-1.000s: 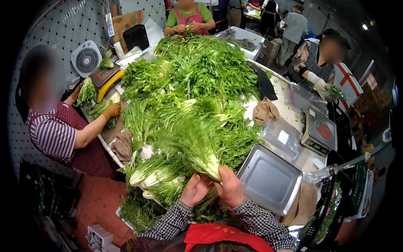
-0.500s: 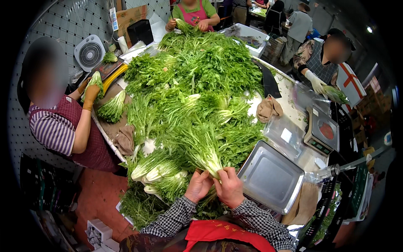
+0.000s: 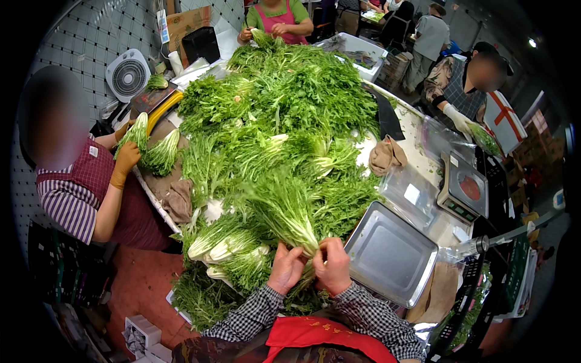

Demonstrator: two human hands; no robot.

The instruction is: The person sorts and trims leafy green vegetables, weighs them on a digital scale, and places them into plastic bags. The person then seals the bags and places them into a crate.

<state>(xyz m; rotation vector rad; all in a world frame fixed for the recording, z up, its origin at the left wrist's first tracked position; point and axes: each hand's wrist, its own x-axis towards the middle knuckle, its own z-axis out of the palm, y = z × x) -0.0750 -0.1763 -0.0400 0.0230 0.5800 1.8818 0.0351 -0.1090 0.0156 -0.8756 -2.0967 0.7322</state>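
While both hands are closed about its pale stem end, a leafy green bunch [image 3: 284, 206] is held upright-tilted at the near edge of the bench [image 3: 417, 130], its fronds fanning away over the great heap of greens [image 3: 284, 103]. The left hand [image 3: 285, 269] is wrapped round the left side of the stems, fingers [image 3: 296, 253] curled narrowly against them; the right hand [image 3: 331, 266] is closed on the right side, thumb and fingers pinched at the base. The two hands are nearly touching each other, with the stems between them.

Judged from this grip, the step in hand appears to be the gathering or tidying of one bunch at its root end. An empty metal tray [image 3: 390, 254] lies just beside the right hand, and a small scale [image 3: 463, 190] stands farther off to the right. A firm hold on the stems would be called for in any next move, since loose leaves could slip out of the bunch.

At the left side of the bench, another bunch is being handled by a person in a striped shirt with an orange glove [image 3: 125, 160]; a small fan [image 3: 128, 75] stands behind.
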